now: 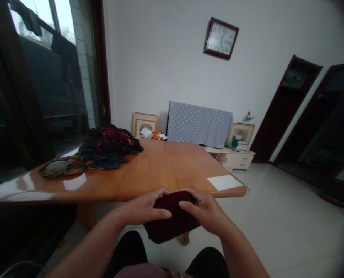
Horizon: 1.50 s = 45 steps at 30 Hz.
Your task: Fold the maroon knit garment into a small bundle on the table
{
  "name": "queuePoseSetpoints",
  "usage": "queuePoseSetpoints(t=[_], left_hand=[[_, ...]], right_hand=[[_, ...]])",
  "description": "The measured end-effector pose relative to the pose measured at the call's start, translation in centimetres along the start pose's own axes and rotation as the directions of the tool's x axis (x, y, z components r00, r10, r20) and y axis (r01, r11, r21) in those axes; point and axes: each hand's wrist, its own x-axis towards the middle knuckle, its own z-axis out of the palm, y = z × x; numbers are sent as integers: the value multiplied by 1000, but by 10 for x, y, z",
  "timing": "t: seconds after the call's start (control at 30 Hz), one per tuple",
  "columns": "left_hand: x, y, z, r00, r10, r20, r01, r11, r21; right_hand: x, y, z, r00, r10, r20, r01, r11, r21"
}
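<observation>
A dark maroon cloth (172,222) hangs folded between both my hands, just in front of the near edge of the wooden table (160,170). My left hand (144,208) grips its left side with fingers curled over the top. My right hand (205,210) holds the right side, thumb and fingers closed on the fabric. The cloth's lower part droops toward my lap. A pile of dark and red clothes (107,146) lies on the table's far left, with a striped grey garment (62,166) spread beside it.
A white sheet (224,182) lies at the table's right corner. Behind the table stand a dotted blue covered object (199,123), picture frames and a low white cabinet (237,158). A clock (221,38) hangs on the wall. Dark doorways are at right, a window at left.
</observation>
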Motion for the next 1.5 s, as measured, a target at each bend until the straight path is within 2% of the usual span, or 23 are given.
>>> queuePoseSetpoints(t=[0.2, 0.3, 0.4, 0.57, 0.77, 0.97, 1.13, 1.27, 1.4, 1.5], left_hand=[[-11, 0, -4, 996, 42, -80, -45, 998, -39], [-13, -2, -2, 995, 40, -96, -46, 998, -52], [-13, -7, 4, 992, 52, -115, -63, 994, -93], [-10, -18, 12, 972, 94, -214, -119, 987, -106], [-5, -22, 12, 974, 43, -222, -107, 953, -285], [-1, -23, 9, 947, 19, -320, -139, 923, -358], [1, -21, 8, 948, 37, -317, -142, 938, -316], [-1, -18, 5, 962, 50, -268, -134, 943, -305], [-7, -7, -2, 976, 55, -212, -97, 977, -191], [-9, 5, -6, 983, 62, -172, -76, 994, -80]], right_hand=[[-12, 25, -14, 989, 101, -105, -83, 983, 163], [-16, 29, -16, 981, 149, -127, -121, 971, 207], [-18, 28, -13, 975, 181, -131, -144, 959, 246], [-18, 37, -6, 952, 244, -187, -174, 928, 329], [-14, 46, 2, 943, 258, -210, -161, 906, 392], [-8, 43, 10, 934, 284, -218, -169, 887, 429], [-12, 37, 8, 953, 272, -132, -186, 871, 455], [-16, 46, 2, 960, 278, -25, -234, 850, 472], [-16, 50, -9, 963, 241, 120, -269, 869, 415], [-12, 40, -17, 951, 205, 231, -279, 891, 359]])
